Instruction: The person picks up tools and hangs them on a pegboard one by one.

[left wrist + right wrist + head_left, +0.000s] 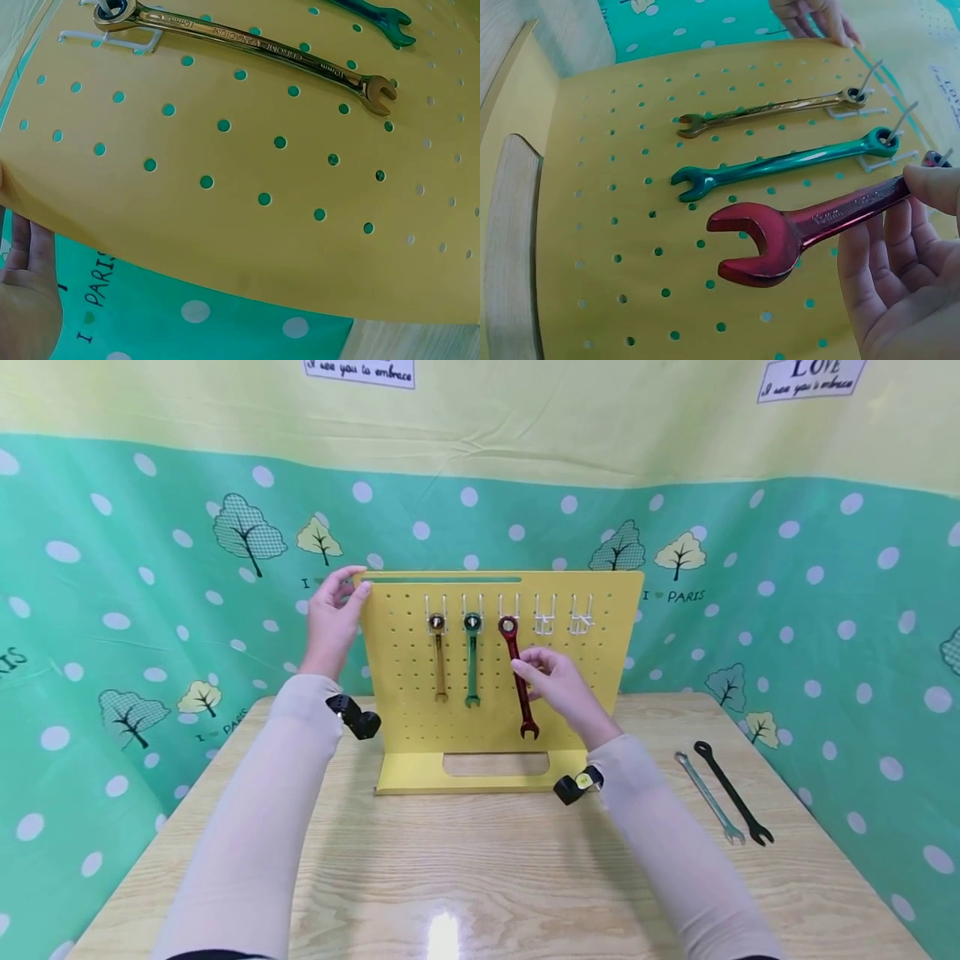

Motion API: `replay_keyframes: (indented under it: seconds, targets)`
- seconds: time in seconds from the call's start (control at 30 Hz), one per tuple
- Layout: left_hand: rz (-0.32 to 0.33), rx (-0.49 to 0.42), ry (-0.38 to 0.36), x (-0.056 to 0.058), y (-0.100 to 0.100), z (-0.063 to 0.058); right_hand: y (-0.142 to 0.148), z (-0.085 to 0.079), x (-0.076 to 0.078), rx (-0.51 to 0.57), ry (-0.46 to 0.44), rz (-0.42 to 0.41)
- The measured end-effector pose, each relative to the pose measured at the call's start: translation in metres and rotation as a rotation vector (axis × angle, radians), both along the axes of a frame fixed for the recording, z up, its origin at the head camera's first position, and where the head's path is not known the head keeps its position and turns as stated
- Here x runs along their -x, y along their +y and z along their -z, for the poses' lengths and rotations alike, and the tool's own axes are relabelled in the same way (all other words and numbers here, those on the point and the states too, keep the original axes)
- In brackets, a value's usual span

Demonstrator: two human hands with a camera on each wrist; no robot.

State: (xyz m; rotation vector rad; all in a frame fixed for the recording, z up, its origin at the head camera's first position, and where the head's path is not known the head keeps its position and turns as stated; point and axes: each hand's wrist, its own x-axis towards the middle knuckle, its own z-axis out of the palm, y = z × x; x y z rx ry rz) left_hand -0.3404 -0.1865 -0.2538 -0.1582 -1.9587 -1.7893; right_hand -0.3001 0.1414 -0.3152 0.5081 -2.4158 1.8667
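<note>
My right hand (555,683) pinches the shaft of a red combination wrench (522,693) between thumb and fingers. The wrench's ring end is at the third white hook (509,602) of a yellow pegboard (405,727), and its open jaw end hangs down, tilted outward from the board. My left hand (332,618) grips the board's upper left corner, thumb in front and fingers behind. To the left of the red wrench, a gold wrench (439,664) and a green wrench (472,664) hang by their ring ends from hooks.
Two more white hooks (544,614) on the right of the board carry no wrench. A silver wrench (708,797) and a black wrench (733,793) lie on the wooden table (465,860) at the right. A patterned green curtain (465,527) encloses the table.
</note>
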Motion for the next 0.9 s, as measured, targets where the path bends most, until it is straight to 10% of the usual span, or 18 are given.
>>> replay_keyframes:
  seconds: [0.9]
  targets:
    - [-0.016,0.007,-0.007,-0.005,0.002,-0.002,-0.008,0.007,0.023,0.055,-0.087,0.017]
